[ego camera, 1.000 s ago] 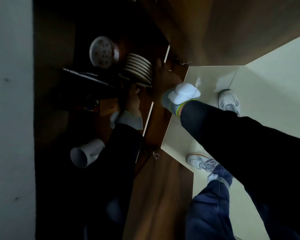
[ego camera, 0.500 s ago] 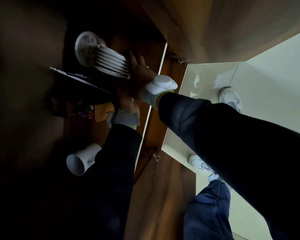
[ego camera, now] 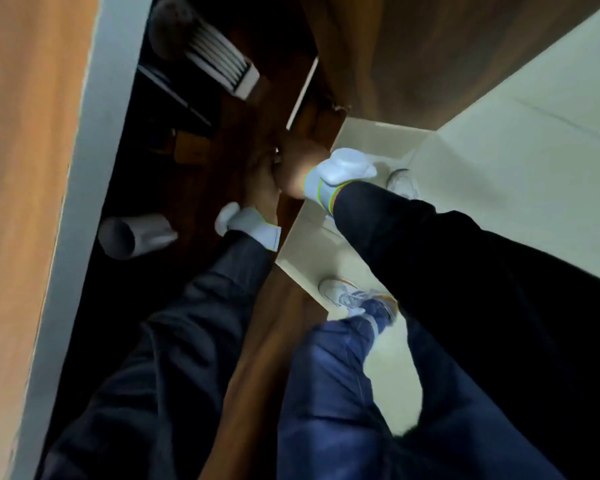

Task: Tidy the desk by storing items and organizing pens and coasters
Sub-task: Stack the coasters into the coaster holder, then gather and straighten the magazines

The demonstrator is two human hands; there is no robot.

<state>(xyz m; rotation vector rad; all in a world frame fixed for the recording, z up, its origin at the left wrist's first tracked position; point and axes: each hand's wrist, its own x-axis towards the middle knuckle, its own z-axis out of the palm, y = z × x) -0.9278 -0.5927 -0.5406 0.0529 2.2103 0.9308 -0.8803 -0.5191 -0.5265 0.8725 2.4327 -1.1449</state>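
A stack of white coasters (ego camera: 219,64) stands on edge deep inside the dark wooden cabinet (ego camera: 257,81), free of both hands. A round patterned coaster (ego camera: 170,26) leans behind it. My left hand (ego camera: 260,181) and my right hand (ego camera: 298,164) are close together at the cabinet's opening, below the stack and touching each other. Neither hand shows anything in it. My left hand's fingers point upward, fairly straight. My right hand shows only its back, and its fingers are hidden. The picture is blurred.
A white cup (ego camera: 132,237) lies on its side at the cabinet's left. A dark flat item (ego camera: 174,88) and a small brown box (ego camera: 191,150) sit further in. The desk edge (ego camera: 66,202) runs down the left. The open wooden door (ego camera: 430,46) and tiled floor (ego camera: 499,150) are right.
Both hands have let go of the coaster stack and drawn back toward the cabinet opening. The stack stays deep inside. The view has swung so the desk edge shows at left.
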